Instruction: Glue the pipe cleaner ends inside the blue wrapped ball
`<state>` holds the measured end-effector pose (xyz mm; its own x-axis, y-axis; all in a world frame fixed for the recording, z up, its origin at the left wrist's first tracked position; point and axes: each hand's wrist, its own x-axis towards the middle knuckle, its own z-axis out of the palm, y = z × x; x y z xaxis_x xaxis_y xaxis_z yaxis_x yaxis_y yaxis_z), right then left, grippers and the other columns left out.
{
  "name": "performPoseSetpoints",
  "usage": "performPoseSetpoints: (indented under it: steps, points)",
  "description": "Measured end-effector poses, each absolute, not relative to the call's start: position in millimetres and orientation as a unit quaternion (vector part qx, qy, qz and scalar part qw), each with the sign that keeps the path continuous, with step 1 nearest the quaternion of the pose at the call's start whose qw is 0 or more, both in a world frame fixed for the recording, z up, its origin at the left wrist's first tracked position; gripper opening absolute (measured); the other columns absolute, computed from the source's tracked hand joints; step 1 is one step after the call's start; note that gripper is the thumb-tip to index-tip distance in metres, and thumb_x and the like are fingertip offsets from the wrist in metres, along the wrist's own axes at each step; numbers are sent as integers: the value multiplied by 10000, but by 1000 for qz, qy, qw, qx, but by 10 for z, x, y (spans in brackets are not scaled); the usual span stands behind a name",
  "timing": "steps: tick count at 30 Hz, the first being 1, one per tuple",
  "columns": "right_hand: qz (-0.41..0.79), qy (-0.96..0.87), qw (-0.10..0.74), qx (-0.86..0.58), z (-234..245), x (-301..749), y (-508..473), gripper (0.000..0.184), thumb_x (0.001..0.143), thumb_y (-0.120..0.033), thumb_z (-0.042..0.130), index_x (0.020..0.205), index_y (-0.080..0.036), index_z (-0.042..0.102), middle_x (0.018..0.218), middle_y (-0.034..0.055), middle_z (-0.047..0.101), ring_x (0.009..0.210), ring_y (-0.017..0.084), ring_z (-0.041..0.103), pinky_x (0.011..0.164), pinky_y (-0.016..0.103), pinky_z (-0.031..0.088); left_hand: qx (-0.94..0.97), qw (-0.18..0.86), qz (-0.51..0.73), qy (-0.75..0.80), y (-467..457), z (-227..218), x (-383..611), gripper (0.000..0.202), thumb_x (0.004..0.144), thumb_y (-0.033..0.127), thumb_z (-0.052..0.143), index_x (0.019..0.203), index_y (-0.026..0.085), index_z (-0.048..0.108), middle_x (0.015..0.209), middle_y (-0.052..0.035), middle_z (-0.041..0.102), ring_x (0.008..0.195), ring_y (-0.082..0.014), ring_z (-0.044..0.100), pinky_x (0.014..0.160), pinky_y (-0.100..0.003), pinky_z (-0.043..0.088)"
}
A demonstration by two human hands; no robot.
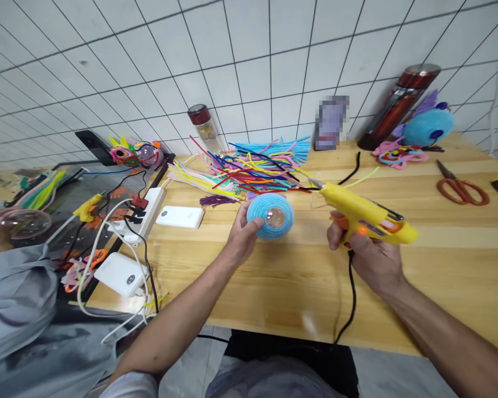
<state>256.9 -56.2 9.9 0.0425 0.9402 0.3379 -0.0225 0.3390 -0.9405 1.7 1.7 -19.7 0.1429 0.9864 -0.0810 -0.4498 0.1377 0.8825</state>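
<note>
My left hand (245, 235) grips a round blue coil of pipe cleaner (257, 205), its thumb pressed on the front. The coil winds in rings around a clear, shiny centre. In my right hand (369, 257) is a yellow hot glue gun (361, 213) with its nozzle pointing up and left, apart from the coil. A small orange light glows on the gun beside my thumb, and its black cord runs down to the table edge. Behind the coil lies a loose pile of coloured pipe cleaners (257, 168).
Orange-handled scissors (462, 190) lie at the right. A red flask (398, 108), a blue craft figure (427, 127), a phone (331, 124) and a glass bottle (203, 121) line the wall. At left are a white power bank (180, 216), a power strip (149, 213) with cables, and another person's sleeve (20, 293).
</note>
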Motion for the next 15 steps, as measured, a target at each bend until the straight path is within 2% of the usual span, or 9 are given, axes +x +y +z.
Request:
performPoseSetpoints:
  steps: [1, 3, 6, 8, 11, 15]
  points:
    - [347, -578, 597, -436, 133, 2602, -568, 472, 979, -686, 675, 1210, -278, 727, 807, 6, 676, 681, 209, 638, 694, 391, 569, 360, 665, 545, 362, 29, -196, 14, 724, 662, 486, 978, 1260, 244, 651, 1240, -63, 741, 1097, -231, 711, 917, -325, 587]
    - [211, -636, 548, -501, 196, 2686, -595, 445, 1031, -601, 638, 1330, -275, 679, 978, 57, 723, 864, 259, 698, 831, 446, 588, 348, 668, 554, 353, 47, -190, 6, 707, 679, 470, 970, 1267, 233, 656, 1263, -72, 743, 1100, -223, 714, 920, -316, 588]
    - [51, -739, 375, -557, 199, 2793, -686, 494, 1098, -440, 518, 1545, -230, 538, 1240, 155, 714, 1118, 338, 683, 966, 517, 560, 336, 665, 572, 342, 54, -178, -3, 699, 682, 461, 970, 1265, 232, 659, 1229, -60, 751, 1053, -203, 721, 875, -291, 592]
    - [-2, -774, 260, -577, 108, 2820, -764, 538, 1110, -357, 430, 1615, -174, 451, 1158, 171, 710, 1032, 345, 675, 890, 504, 560, 337, 664, 575, 341, 47, -177, -4, 697, 687, 467, 967, 1265, 231, 657, 1201, -54, 754, 1029, -202, 727, 836, -284, 593]
    - [-52, -764, 133, -629, -106, 2806, -841, 552, 1081, -259, 409, 1608, -100, 451, 1057, 182, 692, 938, 353, 651, 804, 485, 535, 352, 665, 567, 335, 37, -189, 5, 688, 701, 468, 952, 1270, 235, 643, 1191, -54, 755, 1029, -218, 735, 823, -301, 601]
    - [-56, -731, 60, -678, -265, 2783, -842, 521, 1046, -239, 457, 1528, -59, 537, 1080, 232, 696, 986, 394, 646, 824, 528, 525, 360, 665, 562, 337, 37, -215, 26, 725, 677, 482, 956, 1274, 245, 620, 1167, -48, 750, 1020, -229, 731, 816, -317, 604]
